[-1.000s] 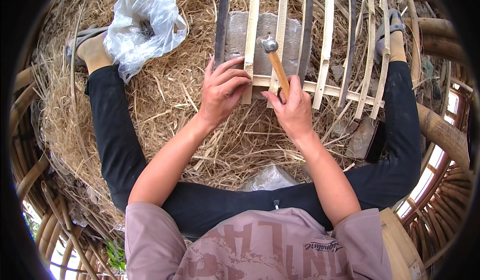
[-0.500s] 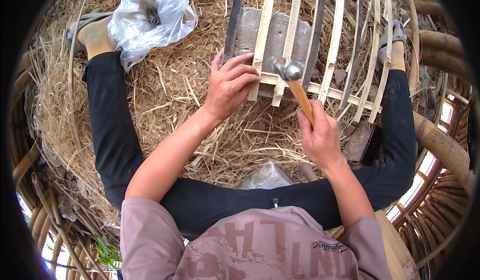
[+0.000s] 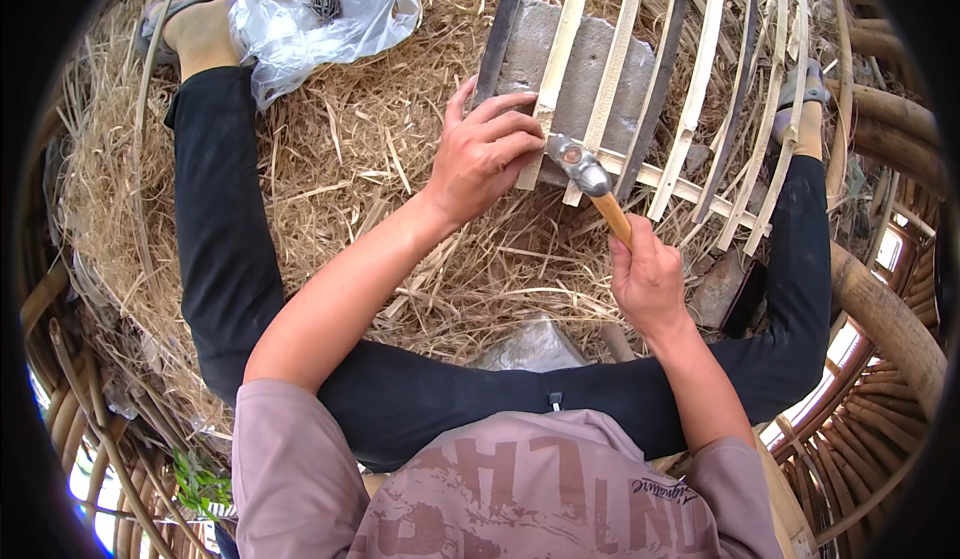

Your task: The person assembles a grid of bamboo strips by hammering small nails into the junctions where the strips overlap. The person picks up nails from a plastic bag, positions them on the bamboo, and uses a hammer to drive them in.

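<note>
While my right hand (image 3: 648, 284) grips the hammer (image 3: 607, 209), I'd tap lightly beside my left hand (image 3: 483, 154), hold unclear, at the upper-centre strip (image 3: 565, 39).

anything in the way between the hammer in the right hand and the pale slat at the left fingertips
Nothing visible stands between the hammer in the right hand and the pale slat. The left hand has its fingertips close beside the hammer's head; any height gap can't be judged.
</note>
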`<state>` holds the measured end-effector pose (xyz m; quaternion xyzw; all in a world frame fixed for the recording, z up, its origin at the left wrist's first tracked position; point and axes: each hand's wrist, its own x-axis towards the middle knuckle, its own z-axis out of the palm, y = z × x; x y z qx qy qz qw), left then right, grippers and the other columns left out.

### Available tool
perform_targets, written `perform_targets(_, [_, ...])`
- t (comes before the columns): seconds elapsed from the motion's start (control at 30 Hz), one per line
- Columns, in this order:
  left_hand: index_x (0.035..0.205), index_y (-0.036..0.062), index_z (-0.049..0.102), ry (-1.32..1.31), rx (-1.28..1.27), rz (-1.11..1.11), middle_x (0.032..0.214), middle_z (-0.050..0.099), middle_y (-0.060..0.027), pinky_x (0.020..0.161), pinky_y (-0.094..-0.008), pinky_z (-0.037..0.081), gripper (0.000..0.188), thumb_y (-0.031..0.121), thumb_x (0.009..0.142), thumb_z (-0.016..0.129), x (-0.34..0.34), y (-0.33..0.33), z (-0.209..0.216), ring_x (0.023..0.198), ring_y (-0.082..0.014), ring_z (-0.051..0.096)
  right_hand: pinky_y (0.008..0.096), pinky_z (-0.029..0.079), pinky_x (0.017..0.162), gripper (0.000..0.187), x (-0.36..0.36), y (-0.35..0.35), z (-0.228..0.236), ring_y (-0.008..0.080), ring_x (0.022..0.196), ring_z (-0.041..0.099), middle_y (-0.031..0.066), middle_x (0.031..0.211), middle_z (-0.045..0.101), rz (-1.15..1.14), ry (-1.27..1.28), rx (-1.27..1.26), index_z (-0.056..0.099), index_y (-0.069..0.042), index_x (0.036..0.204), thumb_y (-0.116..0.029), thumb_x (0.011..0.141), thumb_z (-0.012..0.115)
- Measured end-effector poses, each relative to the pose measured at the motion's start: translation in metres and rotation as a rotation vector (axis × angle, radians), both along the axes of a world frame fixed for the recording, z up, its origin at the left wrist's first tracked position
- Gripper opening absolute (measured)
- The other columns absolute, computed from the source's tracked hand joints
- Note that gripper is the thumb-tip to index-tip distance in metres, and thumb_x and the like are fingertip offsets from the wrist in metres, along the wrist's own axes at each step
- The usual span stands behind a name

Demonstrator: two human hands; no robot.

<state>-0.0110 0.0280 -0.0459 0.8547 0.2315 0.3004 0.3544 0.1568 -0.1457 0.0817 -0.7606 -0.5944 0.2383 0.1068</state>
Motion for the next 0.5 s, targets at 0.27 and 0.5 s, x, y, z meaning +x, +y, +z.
perform_targets(0.27, [0.088, 0.0174, 0.072, 0.001, 0.004, 0.015, 0.100, 0.070, 0.0068, 0.115, -0.0598, 0.023, 0.014, 0.013, 0.077, 0.079, 0.0025, 0.0005, 0.0001, 0.124, -0.0193, 0.059, 0.0442, 0.052, 0.051, 0.019, -0.0035, 0.0025, 0.0012, 0.0384, 0.062, 0.065, 0.0188, 0.078, 0.065, 0.020, -0.002, 0.096, 0.055, 0.000, 0.106, -0.011, 0.094, 0.064])
perform_targets(0.5, [0.088, 0.0178, 0.073, 0.003, 0.019, 0.012, 0.100, 0.071, 0.0071, 0.115, -0.0595, 0.024, 0.014, 0.013, 0.077, 0.080, 0.0018, 0.0002, -0.0021, 0.124, -0.0188, 0.060, 0.0420, 0.053, 0.051, 0.017, -0.0028, 0.0013, -0.0028, 0.0361, 0.061, 0.067, 0.0184, 0.076, 0.065, 0.030, -0.018, 0.071, 0.055, 0.001, 0.104, -0.004, 0.091, 0.066])
